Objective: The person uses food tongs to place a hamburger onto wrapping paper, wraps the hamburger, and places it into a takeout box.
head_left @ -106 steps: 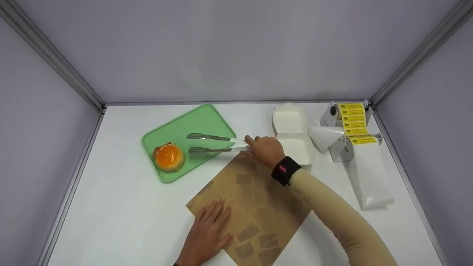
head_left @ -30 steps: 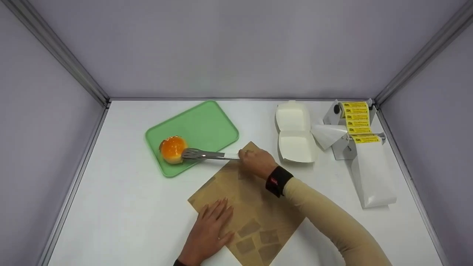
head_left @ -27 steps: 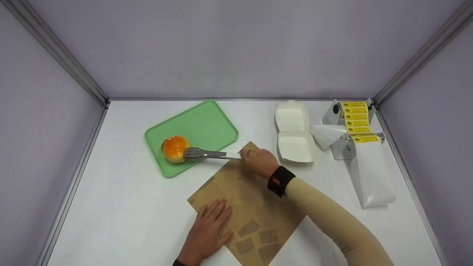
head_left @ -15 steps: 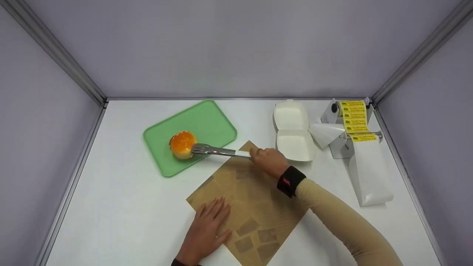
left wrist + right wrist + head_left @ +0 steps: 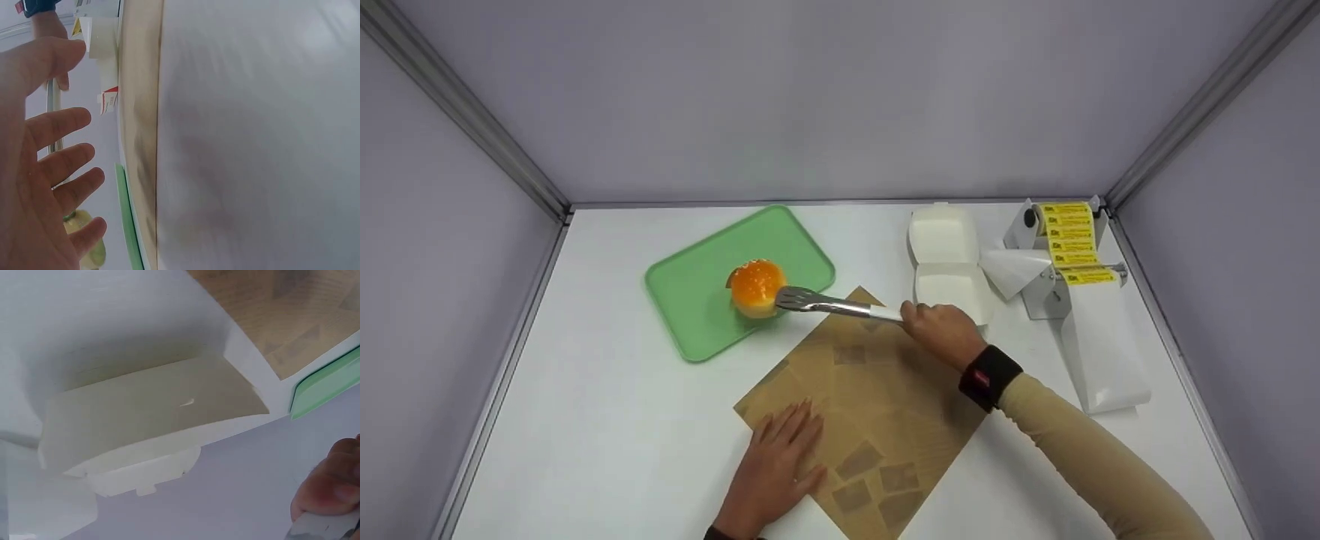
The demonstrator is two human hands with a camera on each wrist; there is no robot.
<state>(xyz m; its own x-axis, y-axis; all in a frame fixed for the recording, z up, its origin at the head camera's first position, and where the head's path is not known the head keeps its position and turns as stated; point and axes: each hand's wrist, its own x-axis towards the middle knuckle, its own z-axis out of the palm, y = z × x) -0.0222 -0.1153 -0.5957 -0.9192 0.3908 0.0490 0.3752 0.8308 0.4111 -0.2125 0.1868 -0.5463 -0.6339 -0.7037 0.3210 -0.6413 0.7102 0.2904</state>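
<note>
My right hand (image 5: 949,334) grips metal tongs (image 5: 840,306) with white handles, pointing left. A glossy orange-topped burger (image 5: 757,286) is pinched at the tongs' tips. In the left wrist view the burger (image 5: 95,256) hangs clear of the green tray (image 5: 130,225). My left hand (image 5: 772,472) lies with straight fingers over the left edge of the printed brown paper sheet (image 5: 885,390). In the left wrist view its fingers look slightly above the paper, holding nothing. The right wrist view shows only some curled fingers on a handle.
An open white clamshell box (image 5: 943,236) stands behind the right hand. Right of it is a label dispenser (image 5: 1072,244) with yellow labels and a long white backing strip (image 5: 1102,352). The green tray (image 5: 682,322) is at the back left, and walls enclose the white table (image 5: 607,450).
The tongs closed on the burger, and my right hand lifted it from the tray's left end and carried it right towards the brown paper. My left hand stayed put.
</note>
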